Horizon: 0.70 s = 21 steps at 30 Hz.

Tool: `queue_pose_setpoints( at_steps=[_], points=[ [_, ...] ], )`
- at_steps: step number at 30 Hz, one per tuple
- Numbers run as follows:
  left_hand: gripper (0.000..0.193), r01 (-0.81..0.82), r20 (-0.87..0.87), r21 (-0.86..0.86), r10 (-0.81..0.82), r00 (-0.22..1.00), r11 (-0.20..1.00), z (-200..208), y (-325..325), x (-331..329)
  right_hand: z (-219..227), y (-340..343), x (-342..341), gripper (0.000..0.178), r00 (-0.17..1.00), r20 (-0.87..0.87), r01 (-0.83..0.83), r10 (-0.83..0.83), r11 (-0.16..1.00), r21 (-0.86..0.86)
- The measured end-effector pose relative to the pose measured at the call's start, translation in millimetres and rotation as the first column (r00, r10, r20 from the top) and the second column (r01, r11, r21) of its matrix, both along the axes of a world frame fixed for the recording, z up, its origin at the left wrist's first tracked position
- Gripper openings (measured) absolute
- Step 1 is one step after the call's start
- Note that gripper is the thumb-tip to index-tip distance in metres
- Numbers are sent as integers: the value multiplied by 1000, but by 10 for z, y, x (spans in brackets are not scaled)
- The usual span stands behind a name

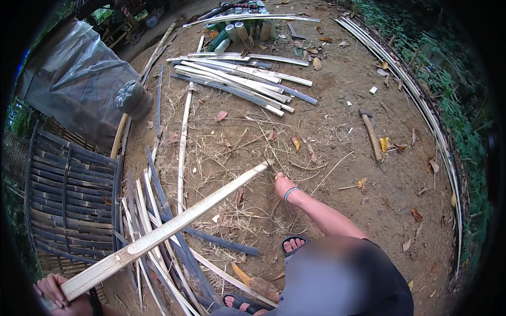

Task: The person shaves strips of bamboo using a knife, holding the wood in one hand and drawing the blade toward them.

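Observation:
A long pale split-bamboo strip [184, 218] slants across the view from lower left to the middle, its inner face up. My left hand [55, 289] is closed around its near end at the lower left edge. At the strip's far end my right hand [286, 187], with a beaded band on the wrist, is closed on what looks like a small knife [271, 165]. Only a bit of a yellowish handle and a thin dark blade show, touching the strip's tip. Under the strip lie more bamboo strips [197, 268], pale and dark, beside my feet.
A stack of split bamboo [237, 79] lies ahead, with bamboo tubes [236, 32] behind it. A hammer-like tool with a wooden handle [372, 137] rests at right. Thin shavings [226, 152] litter the dirt. A slatted bamboo panel [74, 195] stands left; long poles [421, 100] edge the right.

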<state>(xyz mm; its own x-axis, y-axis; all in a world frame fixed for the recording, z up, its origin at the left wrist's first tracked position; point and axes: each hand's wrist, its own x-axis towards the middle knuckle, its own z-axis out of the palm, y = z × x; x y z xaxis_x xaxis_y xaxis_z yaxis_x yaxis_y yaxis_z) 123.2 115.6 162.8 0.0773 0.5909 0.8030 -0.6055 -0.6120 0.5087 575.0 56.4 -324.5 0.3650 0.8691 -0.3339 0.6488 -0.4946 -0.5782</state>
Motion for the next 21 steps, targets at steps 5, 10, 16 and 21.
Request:
queue_pose_setpoints(
  at_steps=[5,10,16,21],
  points=[
    [22,-237,-75,-44,234,969,970,-35,193,-140,245,82,-293,20,996,-18,-86,86,996,-15],
    [23,-256,-40,-70,253,967,964,-131,423,-235,-170,113,-12,20,999,27,34,-34,999,-11],
    [24,-326,-6,-116,327,945,938,-190,580,-338,111,122,-148,23,999,31,26,-24,996,-81],
    [23,-102,-34,-110,99,995,989,-130,524,-357,325,140,-287,23,998,-21,-53,51,996,-67]
  ],
)
